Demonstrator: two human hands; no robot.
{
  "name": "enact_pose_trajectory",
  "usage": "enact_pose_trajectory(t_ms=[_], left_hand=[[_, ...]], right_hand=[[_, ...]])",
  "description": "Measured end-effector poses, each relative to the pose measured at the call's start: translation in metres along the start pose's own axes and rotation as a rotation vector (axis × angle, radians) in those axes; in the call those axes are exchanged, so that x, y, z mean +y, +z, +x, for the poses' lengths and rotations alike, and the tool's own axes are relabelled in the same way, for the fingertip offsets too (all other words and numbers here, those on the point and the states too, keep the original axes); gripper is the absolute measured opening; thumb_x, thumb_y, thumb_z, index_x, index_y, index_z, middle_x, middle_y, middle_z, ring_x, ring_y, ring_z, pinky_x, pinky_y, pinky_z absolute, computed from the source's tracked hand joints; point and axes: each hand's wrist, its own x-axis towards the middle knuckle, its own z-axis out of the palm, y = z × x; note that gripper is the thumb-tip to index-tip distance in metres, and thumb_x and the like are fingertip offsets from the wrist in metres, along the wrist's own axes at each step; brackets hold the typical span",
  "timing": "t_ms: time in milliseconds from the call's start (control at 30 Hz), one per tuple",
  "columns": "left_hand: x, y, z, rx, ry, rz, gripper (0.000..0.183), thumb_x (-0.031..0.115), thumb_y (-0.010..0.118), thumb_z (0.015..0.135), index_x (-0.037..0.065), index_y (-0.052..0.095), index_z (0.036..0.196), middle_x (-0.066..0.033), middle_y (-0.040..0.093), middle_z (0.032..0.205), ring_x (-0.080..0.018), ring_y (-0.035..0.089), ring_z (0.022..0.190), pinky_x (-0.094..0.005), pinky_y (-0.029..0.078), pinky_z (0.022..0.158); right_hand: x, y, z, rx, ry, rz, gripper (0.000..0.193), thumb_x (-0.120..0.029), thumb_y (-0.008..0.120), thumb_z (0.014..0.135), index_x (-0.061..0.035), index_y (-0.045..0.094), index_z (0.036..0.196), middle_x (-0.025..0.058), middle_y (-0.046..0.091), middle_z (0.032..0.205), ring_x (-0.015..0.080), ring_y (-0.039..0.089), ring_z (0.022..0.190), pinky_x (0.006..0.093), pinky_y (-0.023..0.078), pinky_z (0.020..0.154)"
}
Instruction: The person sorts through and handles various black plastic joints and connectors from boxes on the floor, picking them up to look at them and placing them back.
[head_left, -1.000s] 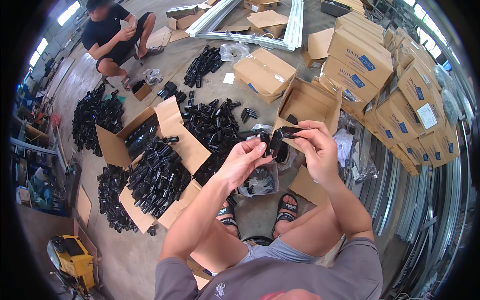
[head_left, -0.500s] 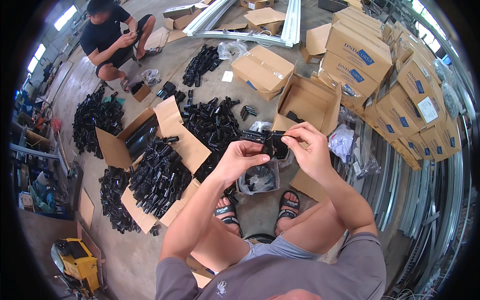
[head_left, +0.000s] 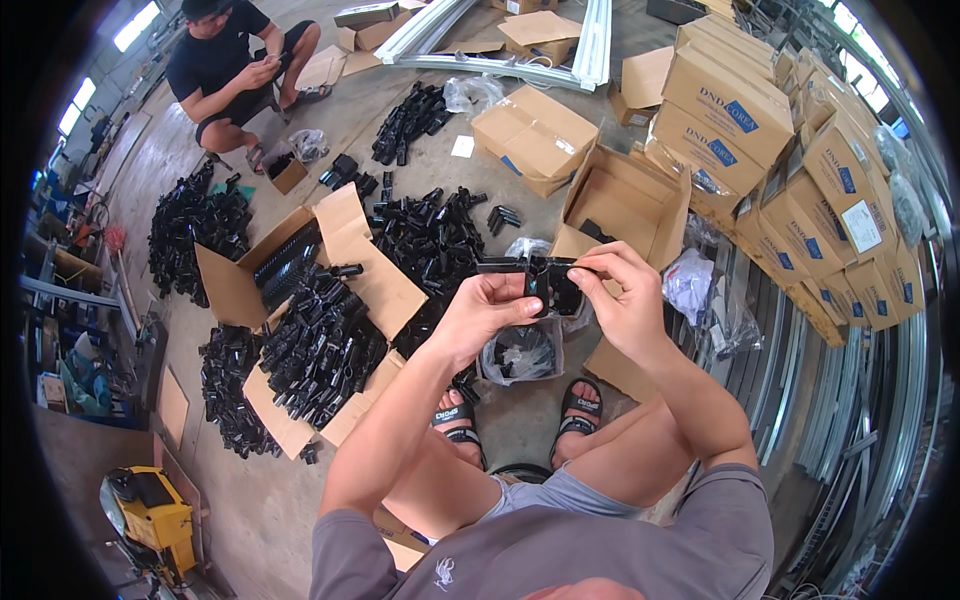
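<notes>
Between my two hands is a glossy black plastic part [head_left: 545, 278], with a straight bar reaching out to the left. My left hand [head_left: 490, 315] is closed on its left side, the thumb along the lower edge. The fingertips of my right hand [head_left: 615, 285] pinch its right end. Below the part stands a small box lined with clear plastic [head_left: 522, 355], holding dark pieces too small to make out. An open cardboard box [head_left: 625, 205] sits just beyond my right hand. To the left of my hands lies a heap of similar black parts [head_left: 425, 240].
An open carton [head_left: 228, 280] at the left overflows with black parts, with more heaps around it. Stacked cartons [head_left: 725, 120] stand on a pallet at the right, beside long metal profiles [head_left: 790, 390]. Another person [head_left: 235, 75] sits at the far left, hands together.
The black part has turned slightly in my hands, and its bar now lies nearly level. Both hands keep hold of it. The whole view has shifted slightly.
</notes>
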Motion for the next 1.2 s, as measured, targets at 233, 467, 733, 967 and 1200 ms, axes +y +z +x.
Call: enact_pose_trajectory(t_ms=[233, 467, 733, 967, 1200], left_hand=[[0.008, -0.006, -0.005, 0.060, -0.081, -0.050, 0.037, 0.006, 0.076, 0.086, -0.005, 0.066, 0.120, -0.0100, 0.072, 0.110, -0.0144, 0.069, 0.096, -0.0296, 0.057, 0.086], [0.014, -0.002, -0.010, 0.065, -0.069, 0.070, 0.040, 0.006, 0.079, 0.083, -0.007, 0.066, 0.119, -0.0099, 0.072, 0.108, -0.0119, 0.068, 0.093, -0.0274, 0.055, 0.083], [0.011, -0.007, -0.010, 0.085, -0.012, 0.092, 0.040, 0.006, 0.078, 0.085, -0.007, 0.065, 0.120, -0.0082, 0.072, 0.109, -0.0108, 0.066, 0.093, -0.0263, 0.053, 0.084], [0.009, -0.004, -0.009, 0.168, -0.031, 0.011, 0.043, 0.009, 0.079, 0.085, -0.007, 0.064, 0.122, -0.0081, 0.071, 0.108, -0.0110, 0.065, 0.092, -0.0274, 0.052, 0.083], [0.007, -0.011, -0.005, 0.234, -0.042, 0.052, 0.038, 0.015, 0.073, 0.091, -0.007, 0.063, 0.121, -0.0077, 0.069, 0.110, -0.0121, 0.064, 0.095, -0.0292, 0.052, 0.085]], right_hand=[[-0.001, 0.002, -0.001, -0.028, -0.018, 0.000, 0.011, -0.004, 0.076, 0.085, 0.0035, 0.072, 0.092, 0.0104, 0.066, 0.091, 0.0167, 0.065, 0.073, 0.0285, 0.052, 0.065], [0.005, 0.009, -0.003, -0.055, 0.064, 0.065, 0.009, -0.002, 0.075, 0.085, 0.0040, 0.072, 0.092, 0.0093, 0.066, 0.091, 0.0140, 0.066, 0.075, 0.0270, 0.054, 0.065], [0.018, 0.017, -0.002, -0.085, 0.225, 0.190, 0.009, -0.004, 0.074, 0.087, 0.0036, 0.073, 0.092, 0.0073, 0.067, 0.091, 0.0122, 0.063, 0.077, 0.0255, 0.050, 0.066], [0.020, 0.023, 0.001, -0.026, 0.228, 0.212, 0.008, -0.004, 0.075, 0.086, 0.0026, 0.074, 0.089, 0.0063, 0.066, 0.091, 0.0111, 0.063, 0.079, 0.0249, 0.049, 0.067], [0.044, 0.031, 0.006, -0.054, 0.338, 0.467, 0.021, -0.010, 0.064, 0.096, 0.0010, 0.068, 0.114, 0.0068, 0.067, 0.096, 0.0130, 0.064, 0.081, 0.0268, 0.055, 0.070]])
